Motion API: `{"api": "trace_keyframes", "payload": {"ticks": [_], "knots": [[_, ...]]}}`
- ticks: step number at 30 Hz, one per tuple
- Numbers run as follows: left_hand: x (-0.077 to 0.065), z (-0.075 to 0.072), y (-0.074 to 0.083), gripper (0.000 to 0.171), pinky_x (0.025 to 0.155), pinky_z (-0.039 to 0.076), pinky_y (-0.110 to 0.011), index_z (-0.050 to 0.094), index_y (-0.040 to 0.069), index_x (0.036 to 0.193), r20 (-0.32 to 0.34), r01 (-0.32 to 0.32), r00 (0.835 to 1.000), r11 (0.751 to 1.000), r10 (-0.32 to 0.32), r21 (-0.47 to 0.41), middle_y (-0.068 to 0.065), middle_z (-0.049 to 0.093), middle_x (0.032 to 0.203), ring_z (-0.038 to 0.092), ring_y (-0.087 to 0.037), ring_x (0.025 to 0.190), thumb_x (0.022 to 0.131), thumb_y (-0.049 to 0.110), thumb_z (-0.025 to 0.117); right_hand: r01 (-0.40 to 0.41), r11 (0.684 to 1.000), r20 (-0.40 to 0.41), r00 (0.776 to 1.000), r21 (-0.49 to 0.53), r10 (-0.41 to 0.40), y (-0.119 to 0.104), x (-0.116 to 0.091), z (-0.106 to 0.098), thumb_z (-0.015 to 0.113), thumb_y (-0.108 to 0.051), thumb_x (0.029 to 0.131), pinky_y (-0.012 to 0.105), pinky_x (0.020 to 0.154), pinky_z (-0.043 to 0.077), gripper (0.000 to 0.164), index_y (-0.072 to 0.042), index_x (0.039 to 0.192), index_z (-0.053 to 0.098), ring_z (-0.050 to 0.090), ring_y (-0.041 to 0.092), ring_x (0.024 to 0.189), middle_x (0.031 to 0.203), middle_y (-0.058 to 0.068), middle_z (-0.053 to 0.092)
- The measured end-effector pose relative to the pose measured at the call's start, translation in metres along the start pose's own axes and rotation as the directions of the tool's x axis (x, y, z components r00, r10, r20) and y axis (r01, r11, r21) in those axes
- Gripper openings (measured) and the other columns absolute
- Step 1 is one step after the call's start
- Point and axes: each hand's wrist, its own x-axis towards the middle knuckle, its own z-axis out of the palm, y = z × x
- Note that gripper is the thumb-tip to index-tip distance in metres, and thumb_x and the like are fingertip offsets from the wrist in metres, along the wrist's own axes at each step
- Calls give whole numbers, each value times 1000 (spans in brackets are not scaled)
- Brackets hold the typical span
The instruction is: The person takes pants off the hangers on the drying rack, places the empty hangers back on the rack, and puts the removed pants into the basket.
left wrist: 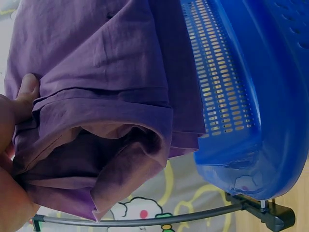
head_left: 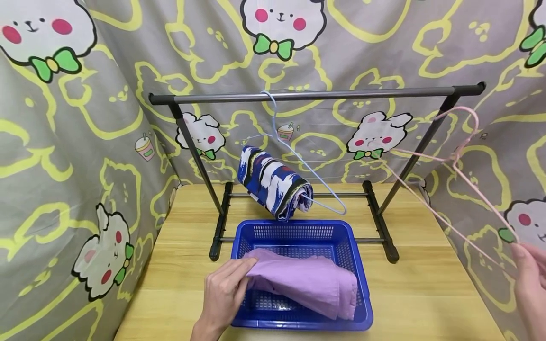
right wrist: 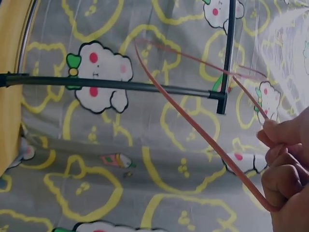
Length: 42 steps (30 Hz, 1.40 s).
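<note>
My left hand (head_left: 224, 289) pinches the left end of a folded purple garment (head_left: 304, 284). That garment lies slanted over the blue basket (head_left: 366, 308), its right end resting inside. Up close in the left wrist view, the thumb sits on top of the purple cloth (left wrist: 101, 63), and a hollow fold opens beside it. At the far right, my right hand (head_left: 531, 279) holds a pink clothes hanger (head_left: 482, 192) by one corner, hook upward. The right wrist view has fingers curled around the hanger's thin frame (right wrist: 193, 123). Nothing hangs on this hanger.
Behind the basket stands a dark metal clothes rack (head_left: 362, 94) on a wooden table (head_left: 183, 284). From its bar hangs a light blue hanger (head_left: 313, 170) with a blue-and-white patterned cloth (head_left: 273, 182) draped over it. Printed curtains (head_left: 115, 28) enclose the table.
</note>
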Motion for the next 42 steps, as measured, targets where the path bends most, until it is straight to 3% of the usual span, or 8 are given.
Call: {"api": "trace_keyframes", "payload": {"ticks": [4,10,13,16,25,30,38,42], "knots": [[0,1,0,24,67,59,-35,79,9,111,4,3,1000,1000,-3,1,-2,77,99,74,-19,81,95,14,63,74,995,-33,997,72,-72,-10,12,10,61,-15,104,-3,66,35,29,-43,103,66,50,-16,76,90,-40,57],[-1,1,0,29,68,60,-36,79,8,111,16,10,1000,1000,-10,-3,-3,77,99,74,-21,81,85,7,67,248,961,-57,968,120,-243,-23,31,24,65,-5,98,-1,64,42,23,-1,118,75,57,-12,73,94,-30,65],[0,2,0,29,67,60,-36,79,8,111,17,12,1000,1000,-12,-4,-3,77,98,74,-21,81,85,5,68,272,953,-22,962,134,-272,-29,36,30,64,-4,97,-1,64,42,24,7,117,74,55,-9,77,93,-23,61],[0,2,0,29,67,59,-36,79,9,111,17,16,1000,1000,-16,-4,-2,77,98,73,-20,80,85,5,67,308,941,-2,950,139,-311,-32,40,36,63,-3,96,-1,57,37,25,10,115,73,48,-7,73,87,-16,54],[0,4,1,27,69,60,-37,79,9,110,12,24,1000,1000,-24,-1,-3,77,98,74,-21,81,86,7,67,478,877,-50,878,49,-476,-35,42,49,65,-2,92,2,62,34,19,7,103,78,44,-12,70,81,-34,54],[-2,5,2,26,71,60,-37,80,9,110,14,22,1000,1000,-22,-8,-3,77,99,74,-21,83,87,6,66,488,873,-24,873,3,-488,-26,41,50,65,-4,93,2,64,35,20,5,104,79,44,-13,71,82,-41,52],[-1,6,1,31,71,60,-37,80,8,110,22,20,1000,1000,-20,-16,-3,77,98,74,-21,81,82,2,68,429,903,-15,903,-30,-429,-27,35,50,67,-3,93,-4,68,38,19,4,105,79,49,-17,74,86,-40,53],[0,6,1,30,71,60,-37,80,9,109,19,23,1000,1000,-22,-17,-3,78,98,74,-22,81,82,2,68,444,895,-10,895,-47,-445,-30,32,48,67,-3,93,-4,67,37,19,5,106,78,47,-21,72,86,-42,50]]}}
